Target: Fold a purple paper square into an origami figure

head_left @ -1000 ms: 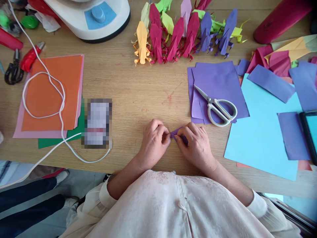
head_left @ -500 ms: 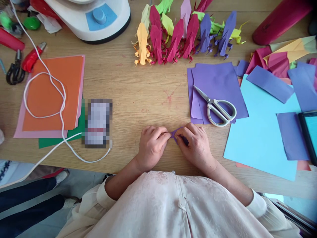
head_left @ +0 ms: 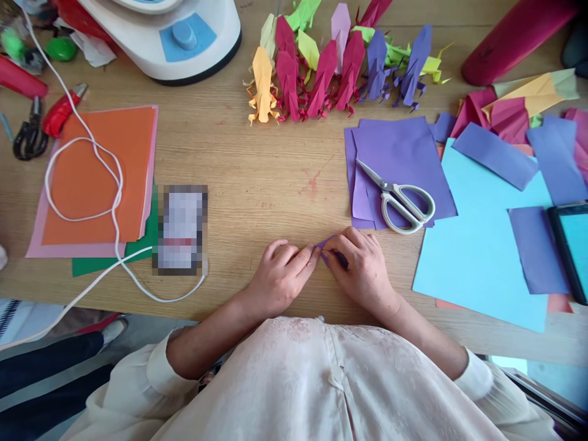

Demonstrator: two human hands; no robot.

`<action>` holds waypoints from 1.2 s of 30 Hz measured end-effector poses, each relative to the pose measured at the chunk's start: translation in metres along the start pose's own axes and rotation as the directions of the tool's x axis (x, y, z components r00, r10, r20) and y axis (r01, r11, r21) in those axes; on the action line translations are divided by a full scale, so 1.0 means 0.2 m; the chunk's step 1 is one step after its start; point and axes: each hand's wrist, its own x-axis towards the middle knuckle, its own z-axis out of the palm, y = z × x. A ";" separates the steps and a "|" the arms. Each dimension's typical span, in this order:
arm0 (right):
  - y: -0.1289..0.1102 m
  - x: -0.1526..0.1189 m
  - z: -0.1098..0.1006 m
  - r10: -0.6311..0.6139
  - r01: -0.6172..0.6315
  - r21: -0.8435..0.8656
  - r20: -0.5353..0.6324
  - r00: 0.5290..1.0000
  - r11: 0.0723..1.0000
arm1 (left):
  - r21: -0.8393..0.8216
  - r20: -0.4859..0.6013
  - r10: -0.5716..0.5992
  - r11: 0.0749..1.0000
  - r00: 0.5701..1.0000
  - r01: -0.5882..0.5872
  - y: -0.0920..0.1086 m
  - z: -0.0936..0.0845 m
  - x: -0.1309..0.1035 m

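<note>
The right hand [head_left: 361, 263] pinches a folded purple paper [head_left: 327, 241], whose end the left hand [head_left: 281, 277] touches, its grip unclear.

Purple paper [head_left: 326, 241] mostly hidden from us by the left hand [head_left: 280, 280] and right hand [head_left: 362, 269], phone [head_left: 180, 229] pixelated beyond our reading, white machine [head_left: 138, 43] and red cylinder [head_left: 509, 46] cropped up top, black-framed device [head_left: 573, 254] cut at right, rear paper figures [head_left: 340, 32] partly covered.

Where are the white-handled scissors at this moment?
In the head view, the white-handled scissors lie right of centre on the stacked purple sheets, beyond the right hand and left of the light-blue paper.
</note>
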 end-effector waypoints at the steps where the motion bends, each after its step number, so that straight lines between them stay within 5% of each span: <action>1: 0.00 0.00 0.00 -0.002 0.002 0.013 0.002 1.000 1.000 | 0.006 0.005 -0.001 1.000 1.000 0.001 0.00 0.00 0.00; 10: 0.08 -0.01 -0.09 -0.031 0.021 0.284 0.029 0.999 0.959 | 0.005 0.037 0.062 0.998 0.997 -0.062 0.00 -0.01 0.01; 36: 0.10 -0.01 -0.10 -0.056 0.034 0.262 0.078 0.995 0.965 | -0.006 0.094 0.021 1.000 0.995 -0.021 0.01 -0.02 0.01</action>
